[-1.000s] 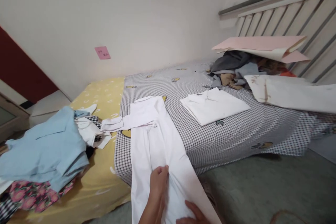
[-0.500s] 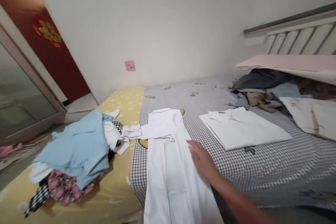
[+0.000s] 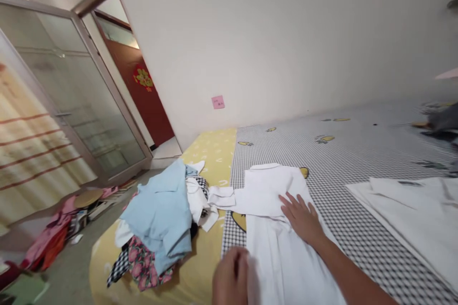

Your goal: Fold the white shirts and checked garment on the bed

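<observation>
2 hands work a white shirt (image 3: 279, 262) at lower centre of the frame, on the checked bed sheet (image 3: 332, 157). Right hand (image 3: 300, 219) lies flat, fingers apart; left hand (image 3: 232, 277) is blurred, its grip unclear. Smoothing seems in hand; the lower length needs flattening next.

We are in a bedroom at home: a bed (image 3: 322, 152) in checked and yellow sheets runs with its far edge along a white wall (image 3: 286, 33) bearing a pink note (image 3: 217, 102), a white shirt (image 3: 286, 267) and heaped clothes (image 3: 161, 219) on it, a glass sliding door (image 3: 78, 105) and red door (image 3: 150, 109) beyond.
</observation>
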`<action>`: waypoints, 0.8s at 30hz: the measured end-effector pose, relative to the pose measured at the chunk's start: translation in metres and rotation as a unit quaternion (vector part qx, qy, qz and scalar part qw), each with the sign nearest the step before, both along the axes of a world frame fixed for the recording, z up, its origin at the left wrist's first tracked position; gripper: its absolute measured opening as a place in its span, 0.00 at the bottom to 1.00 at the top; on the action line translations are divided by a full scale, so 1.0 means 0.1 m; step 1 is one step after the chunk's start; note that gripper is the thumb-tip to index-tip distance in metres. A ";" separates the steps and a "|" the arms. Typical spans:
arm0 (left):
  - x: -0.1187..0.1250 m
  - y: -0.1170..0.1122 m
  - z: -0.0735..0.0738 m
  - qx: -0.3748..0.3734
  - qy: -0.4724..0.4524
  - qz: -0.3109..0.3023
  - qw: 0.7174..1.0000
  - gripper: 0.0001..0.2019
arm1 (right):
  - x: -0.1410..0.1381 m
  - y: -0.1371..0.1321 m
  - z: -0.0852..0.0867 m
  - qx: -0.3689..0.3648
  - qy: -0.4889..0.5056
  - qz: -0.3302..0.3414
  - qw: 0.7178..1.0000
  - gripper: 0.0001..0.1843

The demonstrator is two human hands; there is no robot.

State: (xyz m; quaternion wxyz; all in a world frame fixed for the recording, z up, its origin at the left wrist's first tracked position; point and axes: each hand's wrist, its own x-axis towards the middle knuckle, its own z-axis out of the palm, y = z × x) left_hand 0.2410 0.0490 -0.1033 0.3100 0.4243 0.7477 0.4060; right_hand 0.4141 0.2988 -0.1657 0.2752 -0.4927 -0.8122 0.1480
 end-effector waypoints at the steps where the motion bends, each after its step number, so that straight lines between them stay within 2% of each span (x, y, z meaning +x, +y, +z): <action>1: -0.16 0.16 0.07 0.064 0.123 0.032 0.990 0.15 | -0.01 0.00 -0.07 -0.001 -0.027 -0.002 1.000 0.28; 2: -0.31 0.32 0.14 0.105 0.245 0.052 0.962 0.16 | -0.02 0.00 -0.12 0.000 -0.052 -0.004 0.999 0.28; 4: -0.59 0.65 0.22 0.115 0.429 0.052 0.894 0.19 | -0.03 -0.01 -0.18 0.003 -0.078 -0.009 0.997 0.28; 6: -0.80 0.96 0.25 0.083 0.511 -0.001 0.855 0.26 | -0.03 -0.02 -0.18 0.009 -0.085 -0.009 0.996 0.28; 7: -0.89 1.09 0.25 0.068 0.507 -0.031 0.859 0.30 | -0.03 -0.03 -0.18 0.016 -0.087 -0.007 0.996 0.28; 9: -1.03 1.29 0.23 0.036 0.432 -0.054 0.899 0.34 | -0.04 -0.04 -0.17 0.035 -0.089 -0.007 0.995 0.28; 12: -1.22 1.45 0.21 -0.003 0.290 0.001 0.957 0.32 | -0.05 -0.05 -0.15 0.055 -0.092 -0.015 0.994 0.27; 16: -1.47 1.53 0.23 0.015 0.157 0.127 0.979 0.10 | -0.05 -0.08 -0.13 0.070 -0.106 -0.022 0.992 0.27; 18: -1.58 1.56 0.30 0.034 0.063 0.214 0.974 0.03 | -0.06 -0.10 -0.12 0.083 -0.113 -0.027 0.990 0.27; 20: -1.67 1.57 0.43 0.069 -0.040 0.295 0.952 0.04 | -0.06 -0.11 -0.12 0.097 -0.118 -0.036 0.988 0.27; 22: -1.74 1.57 0.64 0.125 -0.137 0.354 0.917 0.07 | -0.07 -0.11 -0.13 0.105 -0.121 -0.042 0.986 0.27; 24: -1.79 1.57 0.90 0.189 -0.216 0.383 0.878 0.08 | -0.08 -0.10 -0.15 0.107 -0.120 -0.043 0.986 0.27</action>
